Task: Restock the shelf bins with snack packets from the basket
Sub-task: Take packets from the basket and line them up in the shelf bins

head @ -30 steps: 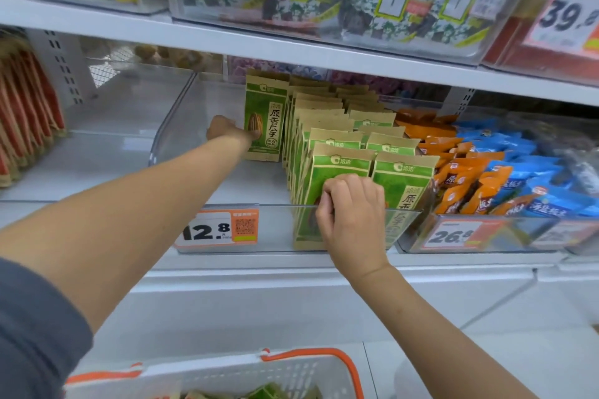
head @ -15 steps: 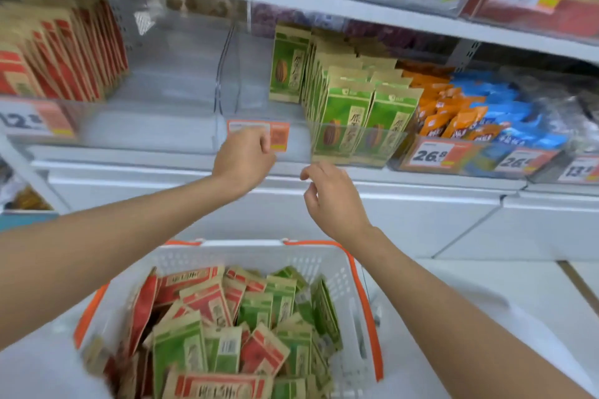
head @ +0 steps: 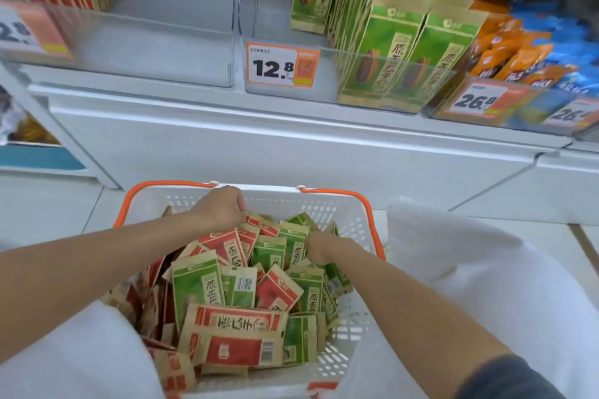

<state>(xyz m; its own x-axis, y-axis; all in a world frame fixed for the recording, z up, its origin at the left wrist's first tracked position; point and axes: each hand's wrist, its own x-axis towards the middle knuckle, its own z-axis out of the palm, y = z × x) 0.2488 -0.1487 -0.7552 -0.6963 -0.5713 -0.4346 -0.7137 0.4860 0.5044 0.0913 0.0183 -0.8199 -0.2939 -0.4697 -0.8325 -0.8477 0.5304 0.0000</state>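
1. Since the earlier frame both hands have come down from the shelf edge into the basket, and the view has tipped lower, so the upper shelf is gone from sight.
2. The white metal shelf (head: 291, 126) runs across the upper half of the frame. Its right end is blurred.
3. The white perforated plastic basket (head: 343, 220) with orange handles fills the lower centre. Its near rim is cut off by the bottom edge.
4. The clear plastic shelf bin (head: 269, 23) at upper centre holds upright green packets (head: 392, 52) packed along its right side.
5. The snack packets (head: 194, 288) in the basket are flat kraft-paper pouches with green or red printed panels, lying loosely heaped at all angles. Some show barcodes.
6. White fabric (head: 470, 269) bulges at lower right and lower left; what it is cannot be told.
7. The left hand (head: 223, 207) is at the far side of the heap, fingers curled downward onto the packets. Whether it grips one cannot be told.
8. The right hand (head: 319, 246) is knuckles-up among green pouches, its fingertips hidden, so its grip cannot be told.
9. The orange-edged price label (head: 280, 64) reads 12.8.
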